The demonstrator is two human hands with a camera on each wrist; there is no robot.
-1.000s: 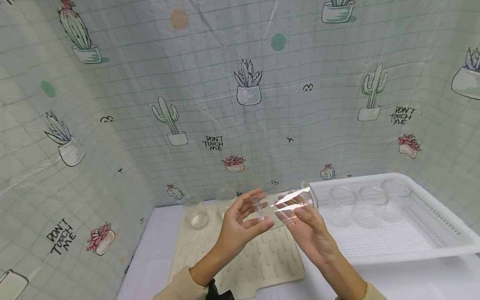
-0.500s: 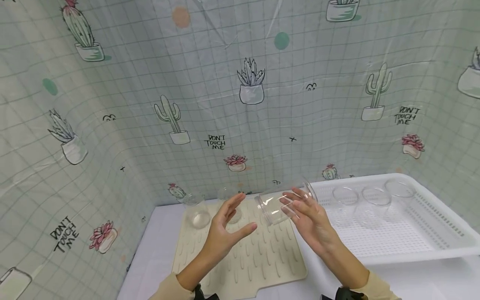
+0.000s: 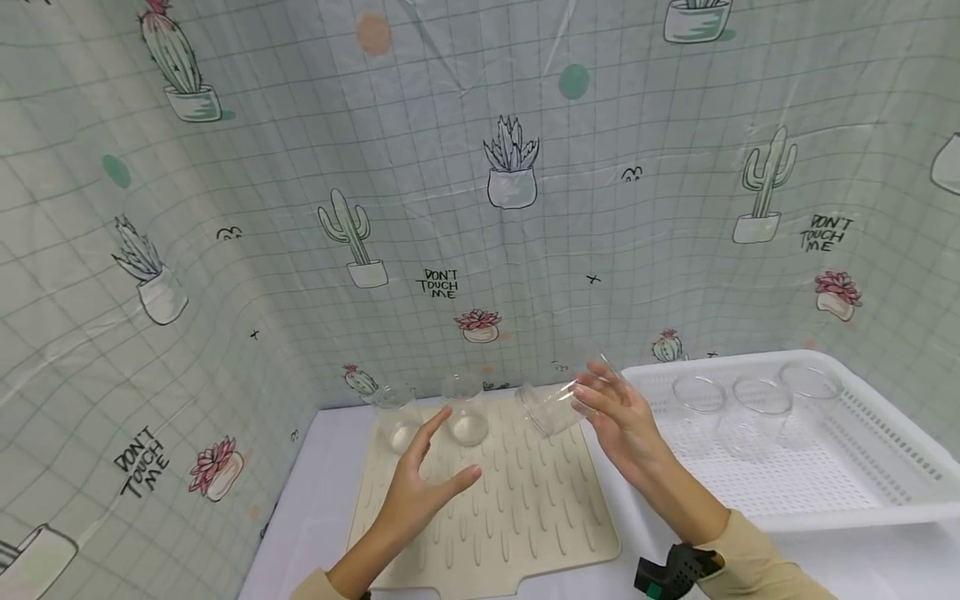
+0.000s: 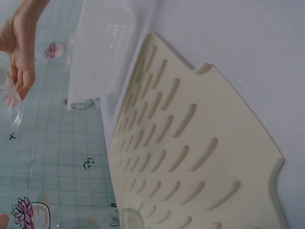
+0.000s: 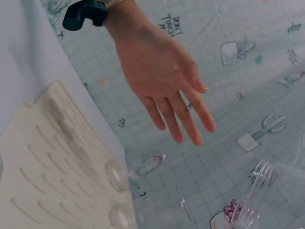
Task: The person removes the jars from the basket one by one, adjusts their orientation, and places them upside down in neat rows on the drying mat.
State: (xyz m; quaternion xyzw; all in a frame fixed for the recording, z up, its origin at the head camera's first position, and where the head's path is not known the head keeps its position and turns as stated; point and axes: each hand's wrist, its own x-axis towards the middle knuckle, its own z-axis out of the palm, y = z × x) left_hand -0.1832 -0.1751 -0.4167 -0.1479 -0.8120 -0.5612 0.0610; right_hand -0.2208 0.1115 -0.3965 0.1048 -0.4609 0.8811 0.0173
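Observation:
In the head view my right hand [image 3: 626,425] holds a clear cup [image 3: 553,410] in the air above the drying mat [image 3: 517,508]. The cup leans, one end pointing down and to the left. My left hand [image 3: 420,492] is apart from the cup, over the left part of the mat, its thumb and fingers spread with nothing between them. The right wrist view shows the left hand [image 5: 164,81] palm-on, its fingers extended, with the held cup [image 5: 281,191] at lower right. At the mat's back left stand two more clear cups, one [image 3: 467,421] nearer the middle.
A white perforated basket [image 3: 780,523] stands on the right, with three clear cups inside toward its back. A white cloth [image 3: 300,517] covers the table. Behind hangs a curtain [image 3: 420,217] printed with cacti.
The left hand has let go of the cup and moved left and down. In the right hand the cup stays held, now tilted more steeply with its left end lower.

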